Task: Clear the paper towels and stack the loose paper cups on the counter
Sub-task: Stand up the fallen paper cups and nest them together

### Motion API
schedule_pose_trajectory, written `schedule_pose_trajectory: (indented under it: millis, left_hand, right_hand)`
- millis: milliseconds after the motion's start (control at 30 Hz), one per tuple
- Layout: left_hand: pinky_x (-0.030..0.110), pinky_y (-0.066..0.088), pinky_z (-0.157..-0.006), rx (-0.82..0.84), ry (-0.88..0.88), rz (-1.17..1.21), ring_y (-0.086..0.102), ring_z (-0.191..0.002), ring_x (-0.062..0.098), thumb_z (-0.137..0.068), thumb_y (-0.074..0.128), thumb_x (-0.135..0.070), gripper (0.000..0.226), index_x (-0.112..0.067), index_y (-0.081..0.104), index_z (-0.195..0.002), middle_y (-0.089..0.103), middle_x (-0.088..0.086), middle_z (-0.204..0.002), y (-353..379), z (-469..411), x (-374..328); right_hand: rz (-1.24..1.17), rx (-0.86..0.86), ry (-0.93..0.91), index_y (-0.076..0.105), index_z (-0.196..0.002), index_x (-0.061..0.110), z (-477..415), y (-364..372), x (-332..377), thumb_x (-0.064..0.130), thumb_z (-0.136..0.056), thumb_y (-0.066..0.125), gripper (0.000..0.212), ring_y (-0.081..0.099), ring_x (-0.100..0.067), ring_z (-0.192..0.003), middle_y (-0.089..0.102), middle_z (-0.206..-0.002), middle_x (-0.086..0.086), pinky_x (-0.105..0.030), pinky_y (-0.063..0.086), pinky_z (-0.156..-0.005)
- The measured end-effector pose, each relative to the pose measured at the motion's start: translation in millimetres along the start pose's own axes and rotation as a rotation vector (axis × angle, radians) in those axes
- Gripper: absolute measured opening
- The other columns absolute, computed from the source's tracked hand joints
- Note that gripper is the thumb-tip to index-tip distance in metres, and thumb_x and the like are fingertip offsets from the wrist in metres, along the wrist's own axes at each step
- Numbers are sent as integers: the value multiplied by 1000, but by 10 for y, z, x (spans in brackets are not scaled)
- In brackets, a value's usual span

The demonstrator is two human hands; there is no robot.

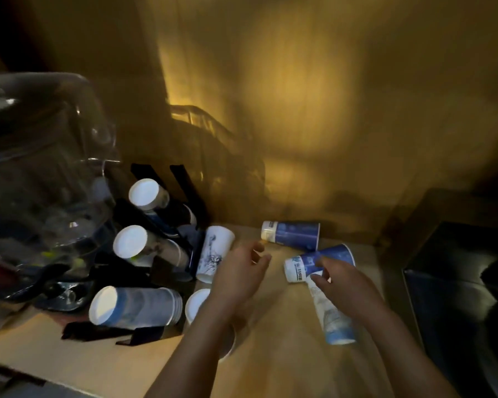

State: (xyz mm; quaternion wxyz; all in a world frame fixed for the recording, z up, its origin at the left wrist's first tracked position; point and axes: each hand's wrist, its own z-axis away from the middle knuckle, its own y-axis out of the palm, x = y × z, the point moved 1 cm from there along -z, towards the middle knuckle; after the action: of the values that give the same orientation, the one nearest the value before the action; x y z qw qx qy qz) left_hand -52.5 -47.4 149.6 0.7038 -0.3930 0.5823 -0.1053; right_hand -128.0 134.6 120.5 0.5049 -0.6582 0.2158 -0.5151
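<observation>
while the light fell dim and yellow over the counter, this was how things lay:

loose cups: a blue paper cup (292, 234) lay on its side near the back wall, and a second blue cup (318, 261) lay on its side just in front of it, mouth toward the right.
pale cup: a lighter cup with a blue band (332, 317) lay on the counter, partly hidden under the right wrist, its mouth toward the near edge.
right hand: the right hand (342, 285) was over the second blue cup, thumb and fingers spread around its white base; whether they pressed it i could not tell.
left hand: the left hand (239, 271) hovered above the counter with fingers loosely parted, holding nothing.
white cup: a white cup with a drawn figure (214, 254) leaned against the rack, just left of the left hand.
cup by the forearm: another white cup (196, 304) showed beside the left forearm, mostly covered.
rack: a black cup rack (144, 334) held three stacks lying tilted, their white bottoms facing out: top stack (147, 193), middle stack (135, 244), lowest stack (133, 307).
counter: the wooden counter (285, 326) was pale and blurred by motion.
left side: a clear plastic container (41, 156) stood beside the rack.
right side: a dark box-like unit (454, 297) sat at the counter's end.
</observation>
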Motion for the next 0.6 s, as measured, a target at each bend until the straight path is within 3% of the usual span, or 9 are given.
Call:
schedule_pose_trajectory:
  millis: [200, 300, 400, 600]
  left_hand:
    - [30, 45, -74, 13, -135, -181, 63, -96, 29, -89, 55, -33, 29, -13, 61, -109, 69, 14, -108, 3, -538, 335]
    - [33, 43, -81, 123, -212, -354, 58, -110, 35, -92, 49, -25, 37, -3, 52, -122, 59, 22, -124, -34, -796, 570]
    - [37, 46, -89, 209, -301, -520, 55, -115, 35, -90, 51, -26, 45, -4, 44, -128, 54, 21, -130, -15, -969, 806]
    - [42, 43, -102, 292, -429, -642, 52, -122, 36, -91, 52, -24, 52, -2, 37, -136, 51, 20, -134, 158, -1169, 1167]
  right_hand:
    - [90, -54, 115, 45, -120, 16, -152, 238, -454, 33, -91, 45, 33, 52, -25, -112, 55, -126, -8, -34, 42, -88]
    - [145, -41, 175, 38, -128, 15, -157, 373, -568, 35, -92, 43, 42, 47, -23, -120, 48, -134, -8, -36, 41, -95]
    - [140, -40, 259, 37, -123, 15, -115, 480, -625, 38, -90, 46, 41, 51, -25, -111, 50, -126, -10, -37, 42, -89]
    - [-16, 74, 404, 23, -133, 18, 39, 740, -654, 49, -86, 50, 63, 55, -23, -103, 51, -122, -8, -33, 42, -78]
